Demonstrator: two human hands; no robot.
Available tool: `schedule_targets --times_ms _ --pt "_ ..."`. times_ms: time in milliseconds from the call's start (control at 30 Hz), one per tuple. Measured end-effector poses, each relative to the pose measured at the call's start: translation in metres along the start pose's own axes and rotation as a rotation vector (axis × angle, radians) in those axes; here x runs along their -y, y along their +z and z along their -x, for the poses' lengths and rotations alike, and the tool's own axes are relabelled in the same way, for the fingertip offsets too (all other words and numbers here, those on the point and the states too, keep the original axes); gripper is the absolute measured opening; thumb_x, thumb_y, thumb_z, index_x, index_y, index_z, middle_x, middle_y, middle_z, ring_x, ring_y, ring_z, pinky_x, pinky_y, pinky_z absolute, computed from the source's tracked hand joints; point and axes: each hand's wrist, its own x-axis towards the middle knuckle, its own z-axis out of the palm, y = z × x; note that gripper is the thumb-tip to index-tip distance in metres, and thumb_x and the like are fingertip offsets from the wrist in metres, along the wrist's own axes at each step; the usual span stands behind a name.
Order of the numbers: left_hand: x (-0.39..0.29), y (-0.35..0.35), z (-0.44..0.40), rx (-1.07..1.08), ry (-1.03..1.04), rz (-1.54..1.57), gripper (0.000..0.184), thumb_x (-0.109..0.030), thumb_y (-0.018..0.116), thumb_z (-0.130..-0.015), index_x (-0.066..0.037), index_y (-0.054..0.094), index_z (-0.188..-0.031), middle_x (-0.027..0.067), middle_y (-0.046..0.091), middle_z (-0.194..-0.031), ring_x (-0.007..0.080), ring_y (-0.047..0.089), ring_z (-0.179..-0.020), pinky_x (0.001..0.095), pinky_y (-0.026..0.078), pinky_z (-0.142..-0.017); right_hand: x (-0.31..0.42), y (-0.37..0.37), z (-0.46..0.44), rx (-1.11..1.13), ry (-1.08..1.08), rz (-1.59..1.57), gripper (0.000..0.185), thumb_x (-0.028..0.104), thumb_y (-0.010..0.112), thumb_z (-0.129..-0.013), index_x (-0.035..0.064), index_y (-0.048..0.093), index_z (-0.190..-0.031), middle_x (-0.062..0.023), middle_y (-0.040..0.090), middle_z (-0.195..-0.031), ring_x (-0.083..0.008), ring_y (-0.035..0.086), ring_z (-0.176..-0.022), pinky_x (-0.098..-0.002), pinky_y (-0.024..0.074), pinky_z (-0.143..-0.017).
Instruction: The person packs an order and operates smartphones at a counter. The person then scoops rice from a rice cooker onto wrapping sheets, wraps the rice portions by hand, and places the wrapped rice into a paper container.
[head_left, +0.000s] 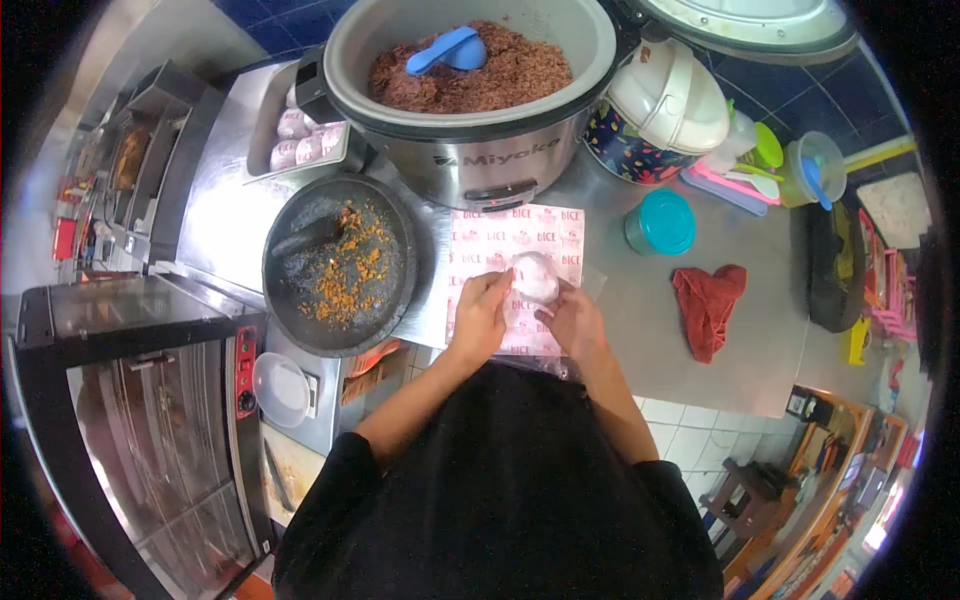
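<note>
A round ball wrapped in printed paper [535, 277] is held between my two hands, above printed wrapping sheets [477, 235] on the counter. My left hand [482, 312] grips its left side, fingers closed against the paper. At its lower right, my right hand [574, 318] has curled fingers and thumb touching it. What lies inside the wrapper is hidden. Just left of the sheets stands a dark stone mortar [283, 335] with orange-brown crumbs and a pestle [308, 238]. Beyond them is a large Miyako cooker [430, 165] of reddish-brown rice, with a blue scoop [447, 50] lying on top.
Several wrapped balls sit in a metal tray [340, 165] at the back left. On the right are a teal-lidded container [660, 222], a red cloth [709, 308] and a patterned bucket [640, 150]. A glass-fronted cabinet [150, 420] stands at the left.
</note>
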Motion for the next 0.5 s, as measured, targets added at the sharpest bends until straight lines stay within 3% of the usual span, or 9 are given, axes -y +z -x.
schedule_targets --times_ms 67,100,167,267,300,333,367,433,500 --pt "-0.01 -0.018 0.01 0.018 0.36 -0.162 0.032 0.003 0.065 -0.08 -0.001 0.071 -0.111 0.0153 0.069 -0.105 0.0312 0.065 -0.093 0.041 0.052 -0.084 0.014 0.043 0.022 -0.017 0.007 -0.063 0.049 0.034 0.055 -0.098 0.0054 0.052 -0.138 -0.0116 0.065 -0.123 -0.023 0.064 -0.107 -0.0432 0.0543 -0.088" --pt "-0.021 -0.026 0.015 0.015 0.354 -0.173 0.032 0.003 0.065 -0.08 -0.001 0.071 -0.111 0.0153 0.069 -0.105 0.0312 0.065 -0.093 0.041 0.052 -0.084 0.015 0.061 0.03 -0.048 0.01 -0.132 0.048 0.035 0.054 -0.1 0.0043 0.052 -0.137 -0.0116 0.066 -0.119 -0.0222 0.065 -0.105 -0.0418 0.0547 -0.088" --pt "-0.04 -0.039 0.023 0.158 0.632 -0.184 0.035 -0.002 0.069 -0.075 -0.002 0.072 -0.109 0.0119 0.069 -0.108 0.0261 0.065 -0.091 0.0385 0.053 -0.084 0.006 0.065 0.033 -0.021 0.046 -0.067 0.048 0.037 0.053 -0.101 0.0045 0.052 -0.137 -0.0112 0.066 -0.119 -0.0224 0.066 -0.103 -0.0423 0.0555 -0.086" --pt "-0.043 -0.048 0.028 0.076 0.693 -0.215 0.037 -0.002 0.074 -0.071 -0.002 0.073 -0.108 0.0095 0.068 -0.11 0.023 0.065 -0.086 0.0355 0.055 -0.076 -0.004 0.073 0.038 0.03 0.087 0.026 0.047 0.047 0.052 -0.101 0.0119 0.056 -0.132 -0.0066 0.068 -0.117 -0.0175 0.066 -0.102 -0.0392 0.0544 -0.08" --pt "-0.04 -0.048 0.032 0.035 0.667 -0.237 0.036 -0.011 0.075 -0.072 -0.007 0.075 -0.107 0.0045 0.069 -0.108 0.0212 0.061 -0.087 0.0375 0.05 -0.077 -0.005 0.078 0.039 -0.043 0.164 -0.06 0.044 0.049 0.053 -0.099 0.013 0.06 -0.125 -0.005 0.069 -0.109 -0.016 0.066 -0.095 -0.0364 0.0537 -0.073" --pt "-0.04 -0.05 0.04 0.035 0.648 -0.257 0.036 -0.011 0.075 -0.072 -0.007 0.075 -0.107 0.0045 0.069 -0.108 0.0212 0.061 -0.087 0.0375 0.05 -0.077 -0.01 0.08 0.04 -0.12 0.244 -0.148 0.042 0.05 0.054 -0.098 0.014 0.063 -0.118 -0.0034 0.07 -0.102 -0.0144 0.067 -0.087 -0.0337 0.0529 -0.066" --pt "-0.051 -0.054 0.041 -0.071 0.669 -0.423 0.034 -0.017 0.074 -0.073 -0.009 0.075 -0.107 0.0019 0.069 -0.108 0.0197 0.06 -0.089 0.0367 0.047 -0.078 -0.013 0.075 0.038 -0.113 0.269 -0.155 0.042 0.05 0.054 -0.098 0.014 0.063 -0.118 -0.0034 0.07 -0.102 -0.0144 0.067 -0.087 -0.0337 0.0529 -0.066" --pt "-0.055 -0.054 0.05 -0.229 0.662 -0.613 0.034 -0.027 0.072 -0.074 -0.015 0.076 -0.105 -0.0041 0.068 -0.106 0.0175 0.055 -0.091 0.0352 0.037 -0.079 -0.02 0.064 0.035 0.236 0.541 -0.402 0.04 0.054 0.054 -0.096 0.0161 0.066 -0.103 -0.0006 0.07 -0.087 -0.013 0.065 -0.072 -0.0293 0.0463 -0.052" --pt "-0.055 -0.053 0.058 -0.217 0.586 -0.586 0.032 -0.024 0.074 -0.074 -0.014 0.076 -0.105 -0.0043 0.068 -0.103 0.0173 0.055 -0.089 0.0358 0.037 -0.077 -0.026 0.072 0.035 0.176 0.563 -0.391 0.041 0.055 0.054 -0.095 0.0161 0.066 -0.101 -0.0006 0.069 -0.084 -0.0131 0.064 -0.069 -0.0298 0.0442 -0.048"
